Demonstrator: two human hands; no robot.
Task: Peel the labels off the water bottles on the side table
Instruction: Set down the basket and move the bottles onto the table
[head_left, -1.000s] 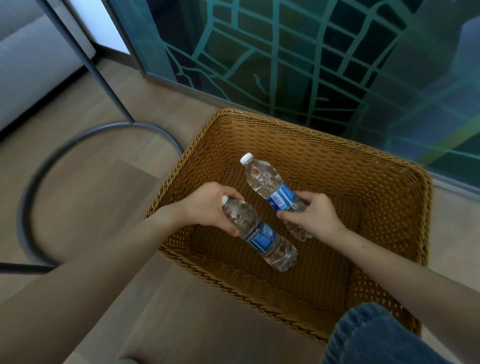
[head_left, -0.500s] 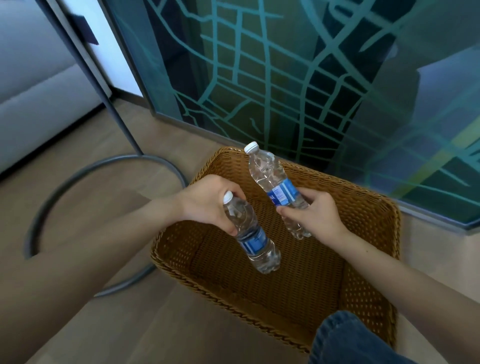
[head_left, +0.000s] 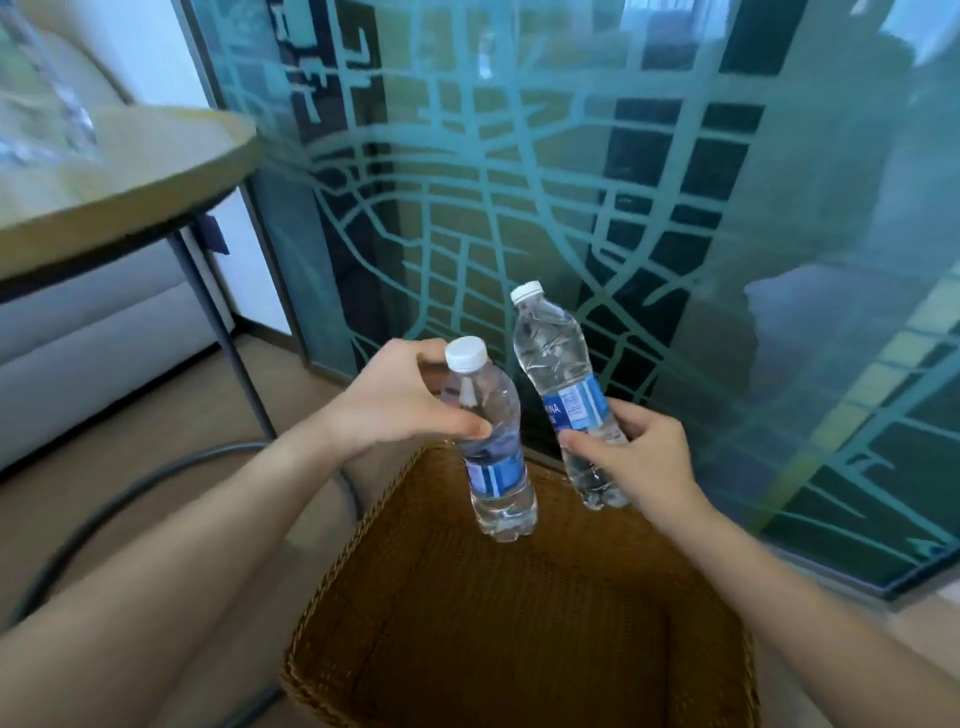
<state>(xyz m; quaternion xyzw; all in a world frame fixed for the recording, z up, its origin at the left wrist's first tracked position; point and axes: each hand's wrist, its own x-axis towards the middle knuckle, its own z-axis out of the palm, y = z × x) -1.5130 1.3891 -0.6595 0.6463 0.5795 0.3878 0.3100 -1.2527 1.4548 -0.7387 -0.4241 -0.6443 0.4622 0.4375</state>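
**Two bottles up out of the basket, labels not yet started**

The left hand (head_left: 405, 410) is wrapped around the shoulder of the left-hand bottle (head_left: 498, 405), thumb across the front just above its blue label (head_left: 496, 473). The right hand (head_left: 644, 457) grips the right-hand bottle (head_left: 553, 353) low on its body, fingers curled at the lower edge of the second label (head_left: 576, 410). Both bottles are capped, close to upright and tipped slightly towards 11 o'clock. They hang in the air just beside each other, above the far rim of the wicker basket (head_left: 374, 561), which fills the view at 6 o'clock. The bench (head_left: 156, 156) sits at 10 o'clock, well apart from both hands, with something clear and blurred (head_left: 52, 93) on it that I cannot identify.

The step in hand looks like carrying the pair to the bench. With both hands full, no peeling can begin, so at least one bottle likely has to be stood on the bench first. These thin bottles would dent under a hard squeeze, so hold near the shoulder or base. Then turn the bottle to find the label seam and lift that edge with a fingernail. Pull slowly along the wrap rather than outward, or the label may tear into strips.
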